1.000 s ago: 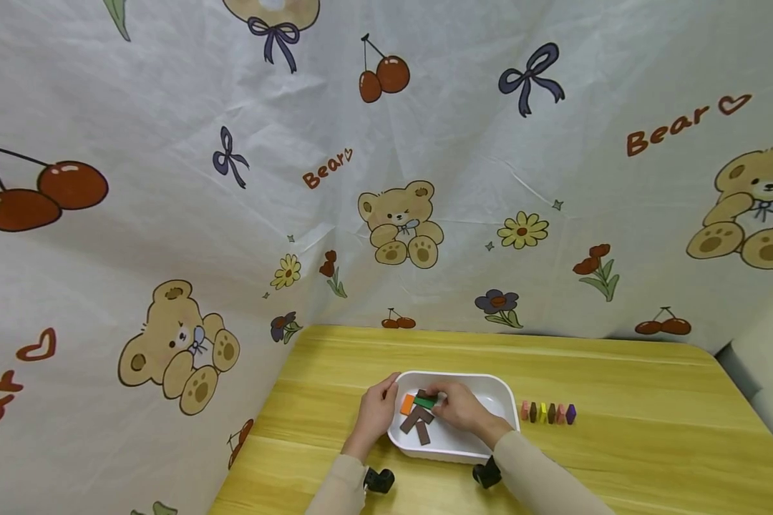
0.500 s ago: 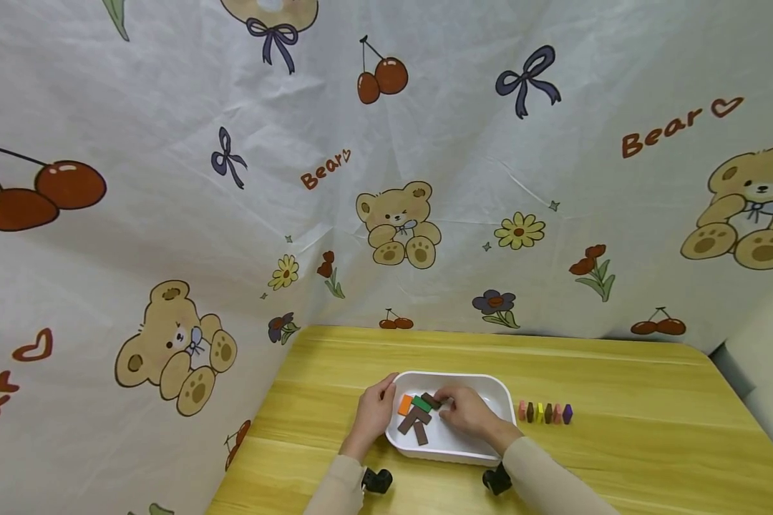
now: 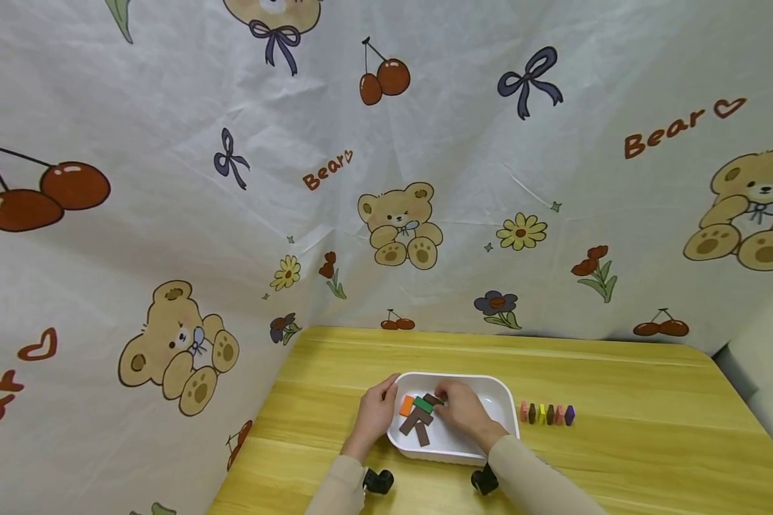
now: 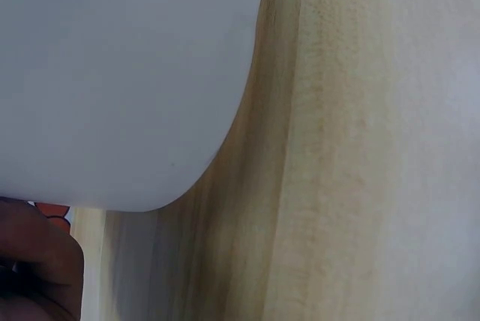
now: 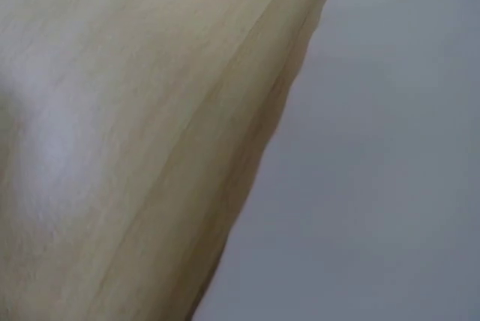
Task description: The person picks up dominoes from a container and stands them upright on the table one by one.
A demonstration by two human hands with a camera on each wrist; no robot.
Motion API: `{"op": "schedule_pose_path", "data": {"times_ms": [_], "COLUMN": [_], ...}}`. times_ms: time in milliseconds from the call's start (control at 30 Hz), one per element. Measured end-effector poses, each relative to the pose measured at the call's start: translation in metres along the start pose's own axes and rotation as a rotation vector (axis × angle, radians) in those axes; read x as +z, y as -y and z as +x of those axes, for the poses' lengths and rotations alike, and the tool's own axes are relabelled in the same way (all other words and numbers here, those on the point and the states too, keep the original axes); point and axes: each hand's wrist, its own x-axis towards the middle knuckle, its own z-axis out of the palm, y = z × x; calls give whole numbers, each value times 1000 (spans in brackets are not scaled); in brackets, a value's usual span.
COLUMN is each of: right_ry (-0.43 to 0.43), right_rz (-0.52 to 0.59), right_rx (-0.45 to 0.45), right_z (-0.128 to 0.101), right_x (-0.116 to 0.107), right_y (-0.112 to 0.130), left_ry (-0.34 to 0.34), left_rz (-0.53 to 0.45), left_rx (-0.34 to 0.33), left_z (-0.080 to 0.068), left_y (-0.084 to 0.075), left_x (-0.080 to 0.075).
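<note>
A white tray (image 3: 483, 452) stands on the table with several flat rectangular blocks in its left half. My left hand (image 3: 376, 411) grips its left rim; the left wrist view shows curled fingers (image 4: 41, 257) beside the tray's outer wall. Inside the tray, my right hand (image 3: 465, 409) pinches the right end of a dark brown block (image 3: 430, 398) between thumb and forefinger. Left of that block lie a green block (image 3: 423, 405) and an orange block (image 3: 407, 406). Brown blocks (image 3: 422, 433) lie nearer the front. The right wrist view shows only table and tray wall, without the hand.
Right of the tray, several small blocks (image 3: 550, 414) in pink, brown, yellow and purple stand upright in a row on the wood-patterned table (image 3: 650, 443). A cloth printed with bears (image 3: 401, 225) hangs behind and at the left.
My right hand drew back rightward from the green block, then came slightly left onto the dark brown block. The dark brown and green blocks shifted and turned a little. My left hand stayed on the rim.
</note>
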Motion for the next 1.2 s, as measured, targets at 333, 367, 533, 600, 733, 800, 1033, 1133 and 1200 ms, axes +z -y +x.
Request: {"op": "schedule_pose_path", "data": {"times_ms": [333, 367, 533, 600, 733, 800, 1033, 1133, 1200], "right_ry": [0, 2, 20, 20, 9, 14, 17, 19, 26], "right_rz": [37, 45, 96, 108, 139, 153, 169, 168, 171], "right_rx": [20, 28, 80, 85, 88, 91, 90, 96, 111], "right_z": [-2, -3, -5, -7, -10, -12, -18, -20, -23], "right_x": [0, -1, -6, -9, -15, -17, -24, -28, -33], "right_y": [-3, -3, -2, -1, 1, 2, 3, 4, 6], "left_ry": [8, 8, -3, -7, -8, -8, 1, 1, 4], "left_rz": [-1, 2, 5, 3, 2, 1, 7, 17, 15], "left_rx": [8, 9, 7, 2, -1, -2, -4, 2, -1], "left_z": [1, 1, 2, 3, 3, 3, 2, 2, 2], "left_y": [1, 2, 4, 3, 2, 1, 3, 3, 4], "left_x": [0, 1, 1, 1, 1, 1, 2, 2, 2]}}
